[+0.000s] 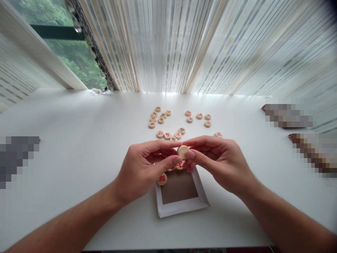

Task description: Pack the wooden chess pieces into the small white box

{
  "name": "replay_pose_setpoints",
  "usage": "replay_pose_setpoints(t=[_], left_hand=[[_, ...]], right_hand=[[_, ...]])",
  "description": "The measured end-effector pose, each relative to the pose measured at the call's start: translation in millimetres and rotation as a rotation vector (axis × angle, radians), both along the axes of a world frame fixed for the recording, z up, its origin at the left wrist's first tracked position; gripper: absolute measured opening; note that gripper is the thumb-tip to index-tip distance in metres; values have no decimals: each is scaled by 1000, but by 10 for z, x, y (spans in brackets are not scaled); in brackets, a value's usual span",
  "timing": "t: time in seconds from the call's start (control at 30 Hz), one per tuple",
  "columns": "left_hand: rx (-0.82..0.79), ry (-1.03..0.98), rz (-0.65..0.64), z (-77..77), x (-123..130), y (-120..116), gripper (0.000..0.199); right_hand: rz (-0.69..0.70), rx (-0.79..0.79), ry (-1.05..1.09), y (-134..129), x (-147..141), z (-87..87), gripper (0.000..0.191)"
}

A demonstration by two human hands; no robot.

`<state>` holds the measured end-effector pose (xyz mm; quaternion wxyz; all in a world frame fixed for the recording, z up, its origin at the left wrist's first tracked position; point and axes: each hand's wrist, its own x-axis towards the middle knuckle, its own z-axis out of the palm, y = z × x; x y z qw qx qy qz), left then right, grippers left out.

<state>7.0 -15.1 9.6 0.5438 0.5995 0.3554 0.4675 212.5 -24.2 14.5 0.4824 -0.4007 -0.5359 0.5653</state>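
Between the fingertips of both hands is a round wooden Chinese chess piece (pixel 182 151), its blank side facing me. My right hand (pixel 218 161) pinches it with the thumb over its face. The closed fingers of my left hand (pixel 143 168) meet it from the other side. Below them lies a shallow white cardboard box (pixel 181 208) with a brown bottom. A piece with a red character (pixel 161 179) sits at the box's left side, and another red-marked piece (pixel 180 165) shows under my fingers. The box's far edge is mostly hidden by my hands.
Several black and red chess pieces (pixel 161 120) are scattered beyond my hands on the white table (pixel 105 140). A smaller group of red pieces (pixel 199 116) lies further right. Blurred-out objects (pixel 289 116) stand at the right, and another (pixel 18 158) at the left. Striped curtains (pixel 163 45) hang behind.
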Motion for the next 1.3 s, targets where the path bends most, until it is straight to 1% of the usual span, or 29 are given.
replay_pose_setpoints(t=[0.1, 0.17, 0.23, 0.37, 0.43, 0.47, 0.53, 0.63, 0.77, 0.9, 0.97, 1.1, 1.2, 1.3], left_hand=[[4, -21, -24, 7, 5, 0, 27], [37, -9, -45, 4, 2, -3, 26], [108, 43, -48, -5, -6, -6, 24], [299, 220, -17, -22, -30, -10, 21], [354, 271, -19, -25, -36, -8, 22], [357, 277, -23, -25, -37, -7, 22], [326, 251, -23, -26, -32, -3, 23], [218, 175, -24, -32, -15, -1, 25], [94, 85, -14, -48, -4, -1, 28], [16, 26, -17, -50, -8, 13, 29], [3, -12, -35, -43, -5, 26, 30], [-19, -72, -67, -24, 6, 35, 32], [-32, -45, -39, -22, 11, 14, 31], [7, 0, -28, -29, 17, -11, 34]], right_hand=[[31, -48, 36, 1, 0, -12, 35], [46, -63, 49, -5, 1, -13, 33], [41, -66, 40, -15, 4, -10, 29], [12, -51, -25, -26, 17, 2, 21], [5, -50, -45, -25, 21, 10, 18], [4, -49, -53, -24, 23, 14, 17], [8, -45, -66, -21, 27, 23, 18], [23, -47, -66, -14, 33, 25, 20], [56, -56, -8, -3, 40, 2, 21], [89, -70, 47, 4, 46, -24, 19], [112, -90, 76, 8, 48, -26, 22], [146, -141, 111, 17, 46, -14, 36], [153, -181, 94, 17, 37, -1, 36], [138, -218, 83, 10, 26, 11, 31]])
